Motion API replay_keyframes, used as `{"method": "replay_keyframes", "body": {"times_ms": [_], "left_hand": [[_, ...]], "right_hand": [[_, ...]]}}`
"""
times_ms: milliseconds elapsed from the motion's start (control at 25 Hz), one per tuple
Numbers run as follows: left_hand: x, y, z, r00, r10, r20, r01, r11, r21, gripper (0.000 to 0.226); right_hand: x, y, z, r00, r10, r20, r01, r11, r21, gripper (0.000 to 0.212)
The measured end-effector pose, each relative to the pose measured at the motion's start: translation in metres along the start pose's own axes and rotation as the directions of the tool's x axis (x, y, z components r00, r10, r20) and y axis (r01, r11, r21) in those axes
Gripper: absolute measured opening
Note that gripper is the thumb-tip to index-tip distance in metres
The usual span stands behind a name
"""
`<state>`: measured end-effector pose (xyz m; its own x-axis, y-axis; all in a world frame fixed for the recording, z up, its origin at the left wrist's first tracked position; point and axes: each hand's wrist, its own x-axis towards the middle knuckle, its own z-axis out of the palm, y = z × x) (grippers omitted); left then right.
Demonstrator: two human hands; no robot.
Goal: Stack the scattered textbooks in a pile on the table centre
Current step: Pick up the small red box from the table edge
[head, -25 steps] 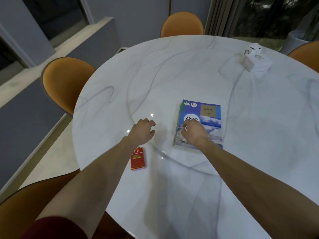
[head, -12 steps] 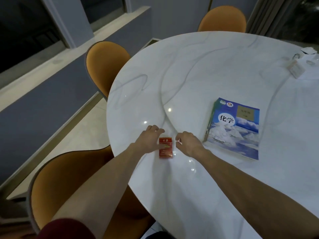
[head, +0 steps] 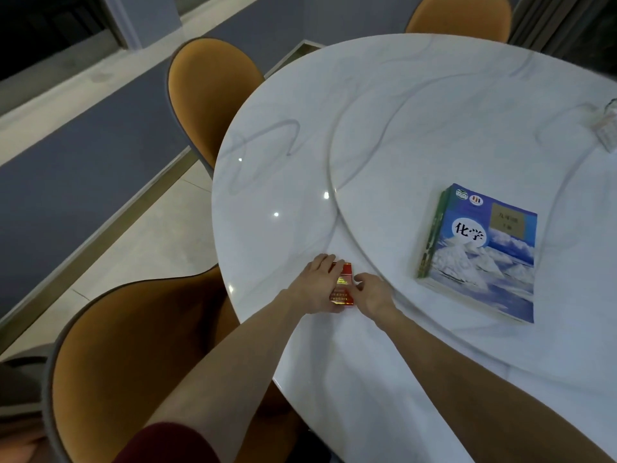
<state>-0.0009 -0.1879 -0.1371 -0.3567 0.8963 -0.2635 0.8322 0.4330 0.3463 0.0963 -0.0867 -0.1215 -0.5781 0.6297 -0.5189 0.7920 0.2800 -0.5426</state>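
Note:
A pile of textbooks [head: 480, 252] with a blue snowy-mountain cover on top lies flat on the raised round centre disc [head: 434, 135] of the white marble table [head: 267, 182]. Both hands are away from it, at the table's near left edge. A small red box [head: 343, 289] lies there. My left hand [head: 315, 287] curls over the box's left side. My right hand [head: 374, 295] pinches its right edge with thumb and fingers. The hands hide part of the box.
Orange chairs stand around the table: one near left [head: 133, 362], one at the left [head: 207, 95], one at the far side [head: 457, 15]. A small white object [head: 606, 128] lies at the table's right edge of view. Grey wall and a floor ledge run along the left.
My right hand left the top textbook and came back to the red box. My left hand moved onto the box too. The view swung left, so the books now sit to the right.

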Motion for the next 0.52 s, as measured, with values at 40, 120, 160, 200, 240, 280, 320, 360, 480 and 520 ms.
{"method": "replay_keyframes", "body": {"times_ms": [40,120,160,200,240,280,320,360,480,520], "left_hand": [[0.002,-0.001,0.002,1.0,0.006,0.01,-0.006,1.0,-0.006,0.096],[0.005,-0.002,0.005,1.0,0.0,0.024,0.001,0.999,-0.046,0.092],[0.006,-0.002,0.005,1.0,-0.01,0.025,0.012,0.997,-0.076,0.09],[0.005,-0.003,0.004,1.0,-0.018,0.021,0.02,0.995,-0.1,0.089],[0.004,-0.003,0.002,1.0,-0.026,0.014,0.027,0.993,-0.117,0.088],[0.003,-0.003,0.0,1.0,-0.031,0.005,0.032,0.992,-0.125,0.087],[0.003,-0.003,-0.003,0.999,-0.035,0.002,0.035,0.991,-0.132,0.086],[0.003,-0.002,-0.006,0.999,-0.036,0.001,0.036,0.99,-0.134,0.086],[0.007,0.002,-0.021,1.0,-0.021,-0.005,0.02,0.99,-0.138,0.083],[0.008,0.006,-0.029,1.0,-0.005,-0.012,0.004,0.991,-0.135,0.082]], "right_hand": [[0.001,0.0,0.002,1.0,0.004,-0.011,-0.004,1.0,0.02,0.03],[0.004,0.001,0.006,0.999,0.026,-0.024,-0.024,0.996,0.087,0.026],[0.006,0.002,0.008,0.999,0.044,-0.024,-0.04,0.989,0.144,0.024],[0.007,0.002,0.009,0.998,0.065,-0.018,-0.06,0.976,0.209,0.023],[0.007,0.003,0.01,0.997,0.08,-0.011,-0.074,0.959,0.275,0.022],[0.007,0.003,0.009,0.996,0.09,-0.001,-0.084,0.941,0.326,0.022],[0.007,0.004,0.008,0.996,0.091,0.003,-0.086,0.927,0.366,0.023],[0.006,0.004,0.005,0.996,0.086,0.001,-0.08,0.918,0.388,0.024],[0.002,0.001,-0.01,0.996,0.084,-0.012,-0.069,0.886,0.458,0.027],[0.0,0.0,-0.018,0.997,0.079,-0.017,-0.061,0.869,0.491,0.027]]}}
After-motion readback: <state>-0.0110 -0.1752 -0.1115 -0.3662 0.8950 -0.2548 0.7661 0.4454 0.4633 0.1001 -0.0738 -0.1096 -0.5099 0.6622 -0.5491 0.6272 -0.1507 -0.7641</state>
